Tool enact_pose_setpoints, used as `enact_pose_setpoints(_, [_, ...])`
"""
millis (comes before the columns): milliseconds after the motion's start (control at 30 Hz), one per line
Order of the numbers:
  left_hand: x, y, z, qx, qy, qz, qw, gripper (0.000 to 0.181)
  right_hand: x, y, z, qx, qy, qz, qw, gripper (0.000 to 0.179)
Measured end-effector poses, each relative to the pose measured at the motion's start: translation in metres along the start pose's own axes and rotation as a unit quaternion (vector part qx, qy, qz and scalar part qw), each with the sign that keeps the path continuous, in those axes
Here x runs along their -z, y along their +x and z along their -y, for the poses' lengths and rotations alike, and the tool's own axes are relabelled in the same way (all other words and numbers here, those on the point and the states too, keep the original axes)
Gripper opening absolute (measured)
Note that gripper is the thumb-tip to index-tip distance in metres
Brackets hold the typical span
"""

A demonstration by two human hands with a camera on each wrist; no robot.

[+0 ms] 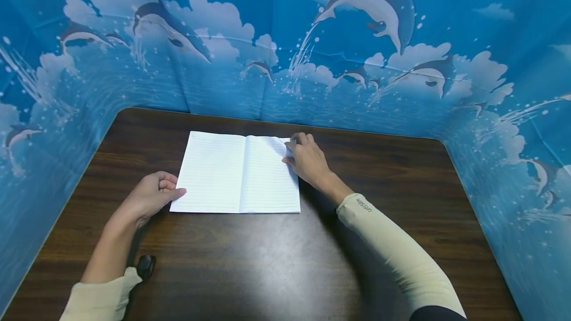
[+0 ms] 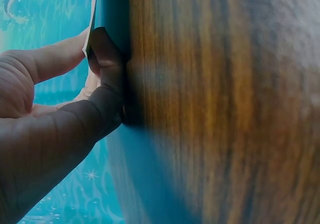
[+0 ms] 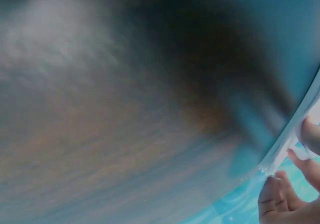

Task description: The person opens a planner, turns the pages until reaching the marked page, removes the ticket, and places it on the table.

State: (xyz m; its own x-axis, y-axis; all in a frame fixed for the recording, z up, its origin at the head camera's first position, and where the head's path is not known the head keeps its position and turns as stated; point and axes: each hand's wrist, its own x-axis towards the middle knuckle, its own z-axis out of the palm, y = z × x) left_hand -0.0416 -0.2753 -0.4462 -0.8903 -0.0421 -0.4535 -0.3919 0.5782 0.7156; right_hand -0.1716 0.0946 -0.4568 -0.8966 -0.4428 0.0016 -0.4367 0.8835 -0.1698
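Observation:
An open notebook (image 1: 236, 172) with white lined pages lies flat on a dark wooden table (image 1: 267, 261). My left hand (image 1: 151, 197) is at the notebook's left edge, fingers curled. In the left wrist view its thumb (image 2: 106, 59) and a finger pinch that page edge (image 2: 92, 14). My right hand (image 1: 308, 160) sits on the top right corner of the right page. Its fingertips (image 3: 280, 194) in the right wrist view grip the slightly lifted corner of the pages (image 3: 292, 134).
A blue dolphin-print backdrop (image 1: 285, 38) walls the table at the back and both sides. A small black object (image 1: 145, 265) lies by my left wrist. Bare tabletop stretches in front of the notebook and to its right.

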Motion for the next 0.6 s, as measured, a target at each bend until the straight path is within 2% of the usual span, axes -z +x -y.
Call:
enact_pose_setpoints(133, [0.0002, -0.0001, -0.0008, 0.001, -0.004, 0.000, 1.0000, 0.058, -0.0026, -0.0032, -0.0007, -0.020, 0.087, 0.005, 0.9960, 0.051])
enact_pose_setpoints(267, [0.0013, -0.0004, -0.0028, 0.002, -0.009, 0.003, 1.0000, 0.058, -0.0032, -0.0055, -0.0025, -0.049, 0.173, 0.003, 0.9836, 0.059])
enact_pose_setpoints(467, [0.0028, 0.0000, -0.0048, 0.004, -0.012, 0.007, 0.9999, 0.057, -0.0006, -0.0075, -0.0032, -0.092, 0.241, -0.013, 0.9662, 0.071])
enact_pose_setpoints(600, [0.0034, 0.0002, -0.0064, 0.002, -0.013, 0.010, 0.9999, 0.056, 0.0018, -0.0092, -0.0050, -0.124, 0.281, -0.032, 0.9512, 0.074])
